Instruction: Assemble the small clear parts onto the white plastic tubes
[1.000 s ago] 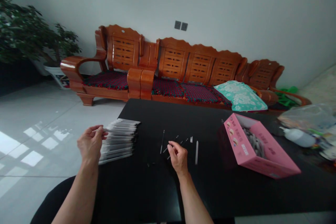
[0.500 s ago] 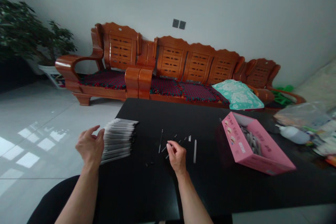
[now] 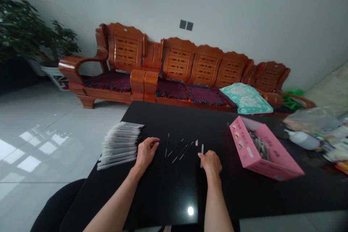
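From where I'm standing, the person's right hand is resting its fingertips across the slim white pen barrel on the black counter. To my eye, handling it well is calling for a light pinch near the middle, thumb and forefinger opposing squarely, since a smooth, narrow tube like this is probably rolling easily under sideways pressure.

The barrel is lying directly under those fingertips, its upper end poking out beyond them and its lower end showing beside the palm. The fingers are bunching narrowly, though I can't tell whether they are really gripping it.

The left hand is hovering or resting just beside the fanned stack of white pens, fingertips curling close together; whether they are hiding something small, I can't tell. Four thin pen refills are lying between the hands, and a small white piece is sitting just beyond the barrel. The pink box is standing to the right.
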The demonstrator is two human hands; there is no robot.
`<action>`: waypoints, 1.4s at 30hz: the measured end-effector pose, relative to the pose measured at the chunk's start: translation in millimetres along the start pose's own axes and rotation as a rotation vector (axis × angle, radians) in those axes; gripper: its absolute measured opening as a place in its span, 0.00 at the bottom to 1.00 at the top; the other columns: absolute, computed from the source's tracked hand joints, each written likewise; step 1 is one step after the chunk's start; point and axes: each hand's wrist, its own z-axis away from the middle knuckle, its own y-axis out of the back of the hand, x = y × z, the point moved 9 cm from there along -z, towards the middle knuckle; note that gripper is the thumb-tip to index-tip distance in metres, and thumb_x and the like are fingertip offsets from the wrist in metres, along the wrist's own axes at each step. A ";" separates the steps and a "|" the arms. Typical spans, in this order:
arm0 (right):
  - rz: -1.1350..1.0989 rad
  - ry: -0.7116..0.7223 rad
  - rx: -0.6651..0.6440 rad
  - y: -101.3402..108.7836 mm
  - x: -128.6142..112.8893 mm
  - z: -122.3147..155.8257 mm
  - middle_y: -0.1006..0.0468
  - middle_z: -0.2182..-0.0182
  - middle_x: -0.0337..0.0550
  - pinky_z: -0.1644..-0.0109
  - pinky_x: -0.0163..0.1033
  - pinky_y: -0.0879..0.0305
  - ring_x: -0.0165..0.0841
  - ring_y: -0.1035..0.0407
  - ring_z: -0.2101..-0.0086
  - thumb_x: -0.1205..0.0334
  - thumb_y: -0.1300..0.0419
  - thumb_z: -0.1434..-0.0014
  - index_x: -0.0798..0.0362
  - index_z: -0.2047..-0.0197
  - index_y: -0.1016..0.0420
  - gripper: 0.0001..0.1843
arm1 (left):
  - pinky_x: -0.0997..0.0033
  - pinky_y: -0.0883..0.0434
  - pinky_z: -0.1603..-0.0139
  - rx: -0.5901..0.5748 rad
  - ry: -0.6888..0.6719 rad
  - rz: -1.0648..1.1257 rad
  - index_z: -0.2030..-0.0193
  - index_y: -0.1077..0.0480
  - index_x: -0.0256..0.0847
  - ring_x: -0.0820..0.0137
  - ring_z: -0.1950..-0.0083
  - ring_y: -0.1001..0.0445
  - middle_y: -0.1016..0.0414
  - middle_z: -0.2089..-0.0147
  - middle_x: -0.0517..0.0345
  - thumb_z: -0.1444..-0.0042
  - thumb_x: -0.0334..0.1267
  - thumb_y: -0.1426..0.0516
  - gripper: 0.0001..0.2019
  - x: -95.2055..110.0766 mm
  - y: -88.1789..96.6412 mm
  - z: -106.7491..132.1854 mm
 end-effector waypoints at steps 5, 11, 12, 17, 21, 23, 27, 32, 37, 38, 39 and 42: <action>-0.240 0.000 -0.058 -5.9 -7.5 -0.8 0.23 0.80 0.49 0.80 0.34 0.46 0.37 0.29 0.80 0.61 0.37 0.52 0.53 0.81 0.28 0.10 | 0.71 0.33 0.67 -0.021 -0.019 -0.021 0.65 0.20 0.44 0.68 0.71 0.28 0.22 0.70 0.58 0.48 0.39 0.41 0.08 -11.9 2.8 4.6; -1.259 0.130 -0.298 -35.0 -83.2 37.0 0.28 0.85 0.35 0.88 0.29 0.47 0.29 0.36 0.87 0.53 0.41 0.46 0.53 0.70 0.31 0.12 | 0.73 0.35 0.69 -0.138 -0.051 0.011 0.66 0.20 0.44 0.69 0.72 0.28 0.22 0.71 0.57 0.47 0.39 0.41 0.08 -0.8 -3.7 7.6; -1.349 0.146 -0.271 -37.5 -90.5 41.8 0.27 0.84 0.35 0.87 0.29 0.44 0.29 0.34 0.86 0.53 0.40 0.47 0.54 0.68 0.31 0.12 | 0.73 0.35 0.69 -0.169 -0.054 0.016 0.66 0.20 0.43 0.68 0.72 0.28 0.22 0.71 0.57 0.47 0.39 0.41 0.08 1.6 -5.7 8.7; -1.413 0.105 -0.051 -52.4 -87.0 50.2 0.26 0.82 0.36 0.86 0.26 0.45 0.27 0.33 0.85 0.56 0.39 0.46 0.56 0.65 0.31 0.11 | 0.74 0.36 0.72 -0.427 -0.067 0.053 0.68 0.20 0.43 0.69 0.73 0.29 0.23 0.73 0.57 0.50 0.39 0.41 0.08 11.7 -16.1 16.8; -1.443 0.073 -0.031 -57.3 -79.4 49.0 0.25 0.82 0.36 0.87 0.26 0.48 0.27 0.33 0.85 0.56 0.39 0.46 0.55 0.65 0.31 0.11 | 0.76 0.38 0.73 -0.648 -0.102 -0.011 0.69 0.20 0.46 0.70 0.73 0.29 0.24 0.73 0.62 0.58 0.39 0.36 0.07 14.5 -24.0 26.2; -1.458 0.065 -0.035 -56.8 -79.0 48.6 0.25 0.82 0.36 0.87 0.26 0.48 0.27 0.33 0.86 0.56 0.39 0.46 0.55 0.65 0.31 0.11 | 0.76 0.40 0.72 -0.687 -0.114 -0.080 0.70 0.21 0.47 0.70 0.73 0.29 0.24 0.73 0.63 0.61 0.37 0.34 0.07 13.5 -26.4 28.7; -1.463 0.077 -0.042 -55.7 -82.2 49.2 0.26 0.82 0.36 0.87 0.26 0.47 0.27 0.33 0.86 0.56 0.39 0.46 0.55 0.65 0.31 0.11 | 0.75 0.40 0.71 -0.705 -0.154 -0.196 0.73 0.23 0.47 0.70 0.71 0.28 0.24 0.72 0.64 0.61 0.33 0.35 0.05 13.6 -30.6 32.4; -1.452 0.093 -0.051 -57.5 -83.2 49.9 0.25 0.82 0.36 0.87 0.26 0.47 0.28 0.32 0.85 0.57 0.39 0.44 0.55 0.64 0.31 0.10 | 0.75 0.37 0.71 -0.656 -0.096 -0.047 0.73 0.23 0.43 0.69 0.71 0.27 0.24 0.73 0.60 0.55 0.37 0.37 0.02 8.9 -29.2 29.3; -1.477 0.099 -0.051 -56.5 -82.7 50.0 0.25 0.81 0.36 0.87 0.26 0.45 0.28 0.31 0.84 0.57 0.39 0.44 0.55 0.64 0.31 0.10 | 0.76 0.34 0.77 -0.518 0.212 0.373 0.70 0.27 0.39 0.70 0.76 0.28 0.26 0.77 0.58 0.51 0.43 0.37 0.10 -12.1 -30.9 16.4; -1.482 0.101 -0.052 -56.3 -82.8 50.0 0.25 0.81 0.36 0.86 0.26 0.44 0.28 0.31 0.84 0.57 0.39 0.44 0.55 0.63 0.31 0.10 | 0.76 0.34 0.77 -0.492 0.243 0.430 0.68 0.27 0.38 0.71 0.76 0.28 0.26 0.77 0.58 0.52 0.44 0.36 0.11 -13.5 -31.9 14.3; -1.485 0.102 -0.049 -56.2 -82.6 49.9 0.24 0.81 0.36 0.86 0.26 0.44 0.29 0.31 0.84 0.57 0.39 0.44 0.55 0.63 0.31 0.10 | 0.76 0.33 0.76 -0.470 0.256 0.474 0.66 0.27 0.37 0.71 0.76 0.28 0.25 0.76 0.58 0.52 0.44 0.36 0.12 -13.4 -32.6 12.3; -1.493 0.098 -0.033 -56.4 -80.7 48.8 0.24 0.81 0.37 0.87 0.26 0.43 0.29 0.31 0.84 0.57 0.39 0.44 0.55 0.64 0.31 0.11 | 0.76 0.34 0.76 -0.409 0.263 0.473 0.59 0.25 0.36 0.71 0.75 0.28 0.24 0.72 0.56 0.50 0.46 0.38 0.17 -13.8 -31.5 9.2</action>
